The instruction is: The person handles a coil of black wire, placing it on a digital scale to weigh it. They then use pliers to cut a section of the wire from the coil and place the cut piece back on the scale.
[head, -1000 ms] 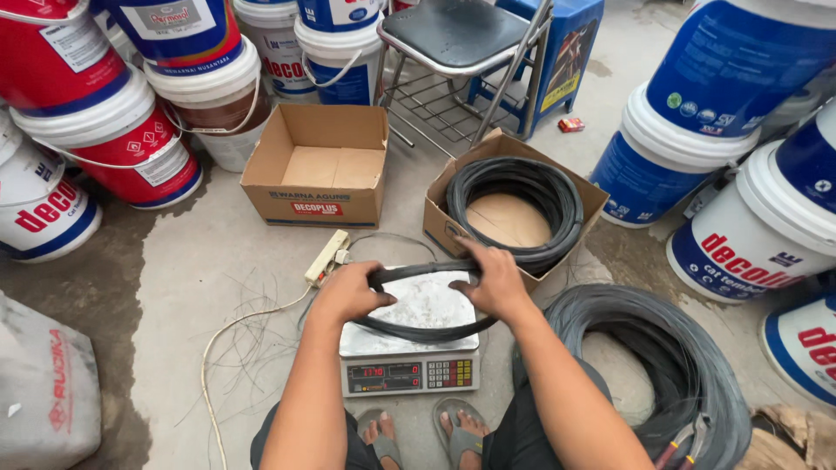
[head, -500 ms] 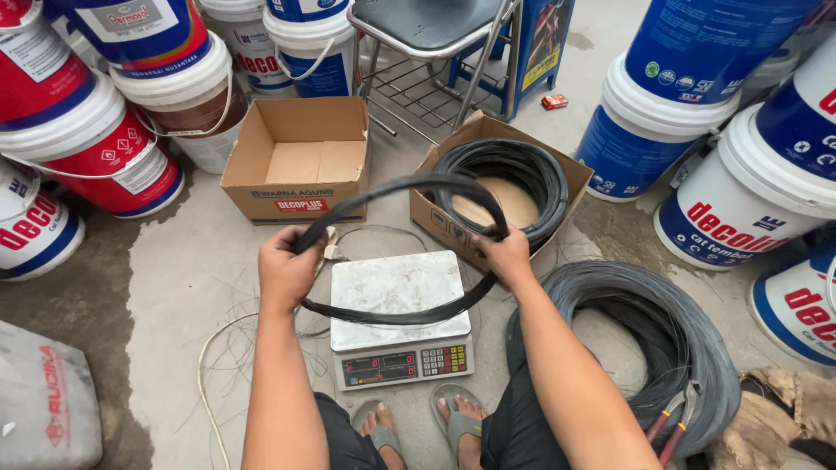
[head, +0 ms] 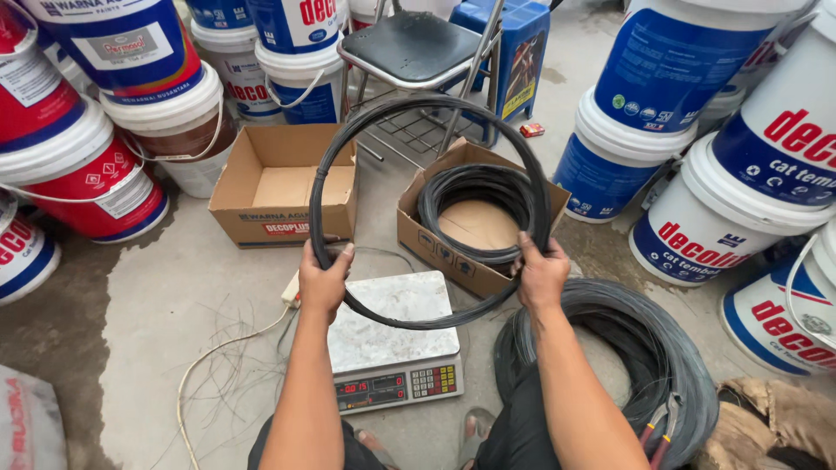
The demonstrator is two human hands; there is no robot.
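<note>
— Head view first: what do the hands have?

— Both are closed on one coil of black wire [head: 433,113], a big hoop held up and tilted, its lower arc just above the platform of a digital scale [head: 387,335]. The left hand [head: 324,280] is wrapped around the hoop's left side, fingers curled over the strands. The right hand [head: 541,277] grips the right side the same way, thumb on the inside.

— Does the coil touch the scale?

— I cannot tell; the lower arc crosses the scale's far edge closely, but the rest of the hoop stands clear in the air.

— And the scale itself?

— It sits on the concrete floor [head: 174,287] between the person's knees, its red display lit on the near face. A white cord [head: 228,346] trails over the floor from its left side.

— What lies beyond the coil?

— Two open cardboard boxes. The right box [head: 427,248] holds another black wire coil [head: 475,196] lying flat; the left box [head: 261,187] shows only its brown bottom. Behind them stands a folding chair [head: 416,48] with a dark seat.

— To the right?

— A large, thick bundle of black wire [head: 649,348] on the floor, just beside the person's right leg. Paint buckets [head: 697,209], white and blue, ring the floor's right edge, with red and white ones on the left.
</note>
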